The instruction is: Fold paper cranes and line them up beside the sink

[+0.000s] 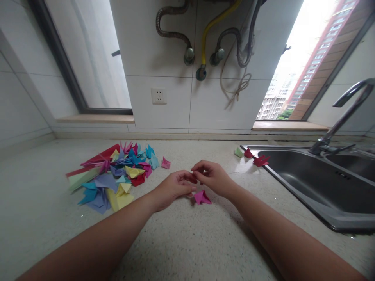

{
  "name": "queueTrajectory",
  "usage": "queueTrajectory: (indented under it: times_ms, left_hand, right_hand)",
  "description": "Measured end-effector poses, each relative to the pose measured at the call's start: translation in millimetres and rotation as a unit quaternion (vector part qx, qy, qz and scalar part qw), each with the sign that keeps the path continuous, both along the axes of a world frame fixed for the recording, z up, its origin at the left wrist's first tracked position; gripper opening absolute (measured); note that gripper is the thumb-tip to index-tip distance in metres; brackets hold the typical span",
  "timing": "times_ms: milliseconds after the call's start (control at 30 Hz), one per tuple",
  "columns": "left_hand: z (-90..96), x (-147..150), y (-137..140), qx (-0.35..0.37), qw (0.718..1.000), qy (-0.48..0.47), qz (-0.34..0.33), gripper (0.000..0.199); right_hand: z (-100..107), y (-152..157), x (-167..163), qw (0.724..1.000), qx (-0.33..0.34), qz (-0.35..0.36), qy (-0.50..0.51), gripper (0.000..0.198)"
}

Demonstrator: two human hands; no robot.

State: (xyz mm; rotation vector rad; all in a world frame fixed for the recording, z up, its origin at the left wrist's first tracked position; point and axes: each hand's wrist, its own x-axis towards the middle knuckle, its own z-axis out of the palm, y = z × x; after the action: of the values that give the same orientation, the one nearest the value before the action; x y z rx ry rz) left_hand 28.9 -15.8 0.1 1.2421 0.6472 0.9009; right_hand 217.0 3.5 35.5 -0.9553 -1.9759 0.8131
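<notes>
Two hands are meeting over the middle of the counter (164, 242), their fingertips coming together just beyond a pink paper (202, 197). The left hand (177, 185) is holding itself partly open, its thumb standing apart from the bent fingers, and nothing is showing in that gap. The right hand (212, 177) is curling, its thumb and forefinger drawing close to the left fingers; whether they are pinching anything one cannot tell.

The pink paper, folded into points, is lying on the counter just in front of the hands, by the left thumb; whether the thumb is touching it one cannot tell. A smaller pink piece (165, 162) is lying beyond the left hand, beside the pile (117, 171). That pile is spreading over the counter on the left, its folded papers overlapping in blue, purple, yellow, green, red and pink.

On the right, a green piece (238, 152) is sitting just beside the sink (307, 187), and two red pieces (260, 160) are resting at its near corner. The tap (340, 117) is arching over the basin. A socket (158, 96) is facing out from the wall.
</notes>
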Motion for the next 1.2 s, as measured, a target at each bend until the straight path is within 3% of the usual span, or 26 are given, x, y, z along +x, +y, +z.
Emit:
queueTrajectory:
  times_ms: [133, 267, 333, 400, 500, 600, 700, 867, 1067, 1200]
  left_hand:
    - [1.1, -3, -3, 0.110, 0.988, 0.102, -0.021, 0.045]
    - [8.5, -9, -6, 0.232, 0.947, 0.189, -0.118, 0.071]
    - [12.5, -11, -6, 0.292, 0.923, 0.207, -0.144, 0.069]
    - [15.2, -11, -7, 0.329, 0.908, 0.218, -0.140, 0.054]
    - [17.7, -10, -9, 0.345, 0.901, 0.238, -0.117, 0.039]
    - [20.6, -8, -14, 0.336, 0.899, 0.262, -0.103, 0.049]
    - [22.6, -3, -18, 0.377, 0.883, 0.262, -0.100, 0.059]
    - [18.7, 2, -21, 0.406, 0.868, 0.277, -0.072, 0.033]
    - [15.8, 7, -26, 0.406, 0.865, 0.294, -0.037, 0.059]
    - [16.1, 13, -31, 0.446, 0.838, 0.312, -0.034, 0.050]
  right_hand:
    - [-3, 4, 3, 1.000, 0.012, -0.026, 0.002, 0.017]
    - [-5, 7, 7, 0.999, 0.019, -0.047, -0.005, 0.018]
    - [-5, 8, 8, 0.999, 0.018, -0.047, -0.002, 0.017]
    - [-5, 9, 9, 0.999, 0.014, -0.044, 0.002, 0.017]
    - [-5, 10, 9, 0.999, 0.006, -0.041, 0.000, 0.016]
    - [-5, 10, 9, 0.999, -0.003, -0.038, -0.009, 0.015]
    - [-6, 10, 9, 0.999, -0.002, -0.031, -0.031, 0.015]
    - [-4, 8, 11, 0.995, 0.028, -0.021, -0.088, 0.014]
    - [-8, 7, 4, 0.995, 0.020, -0.051, -0.083, 0.015]
    - [-11, 3, -8, 0.995, 0.043, -0.071, -0.057, 0.015]
